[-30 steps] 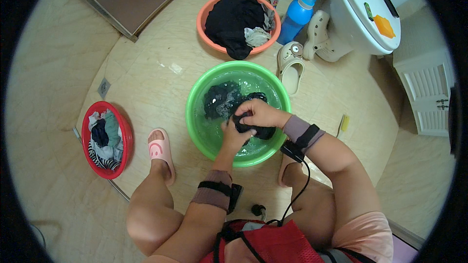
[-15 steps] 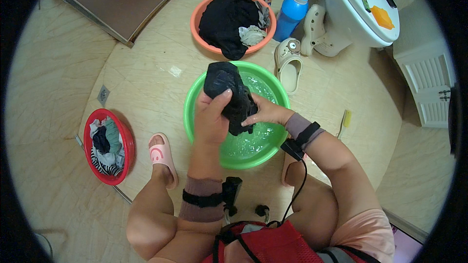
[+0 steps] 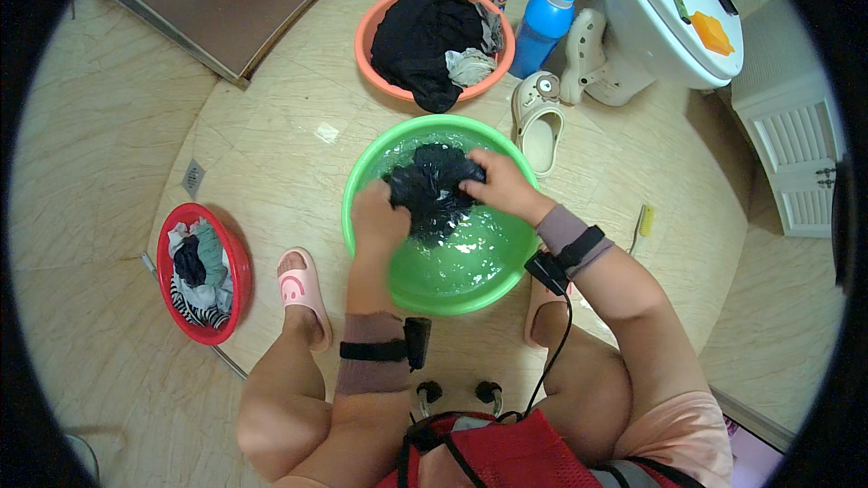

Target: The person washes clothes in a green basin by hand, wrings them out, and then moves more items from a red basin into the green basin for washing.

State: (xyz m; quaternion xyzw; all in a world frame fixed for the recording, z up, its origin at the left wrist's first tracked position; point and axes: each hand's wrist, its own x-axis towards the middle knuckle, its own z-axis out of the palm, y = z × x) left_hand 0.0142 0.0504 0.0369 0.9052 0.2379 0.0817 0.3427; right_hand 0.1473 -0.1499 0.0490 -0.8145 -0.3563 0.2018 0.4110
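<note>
A green basin [image 3: 362, 244] with soapy water sits on the tiled floor in front of me. Both hands hold a wet black garment [image 3: 432, 188] just above the water. My left hand [image 3: 378, 217] grips its near left side. My right hand [image 3: 495, 183] grips its right side. Part of the cloth hangs down into the water.
An orange basin [image 3: 369, 36] with dark and pale clothes stands beyond the green one. A red basin [image 3: 237, 262] of mixed clothes is at my left. A blue bottle [image 3: 545, 23], beige clogs [image 3: 535, 122] and a white toilet [image 3: 669, 18] are at the upper right. My feet wear pink slippers [image 3: 303, 294].
The black garment was raised high out of the basin half a second ago. It is now lowered to the water, with my hands spread apart on its two sides.
</note>
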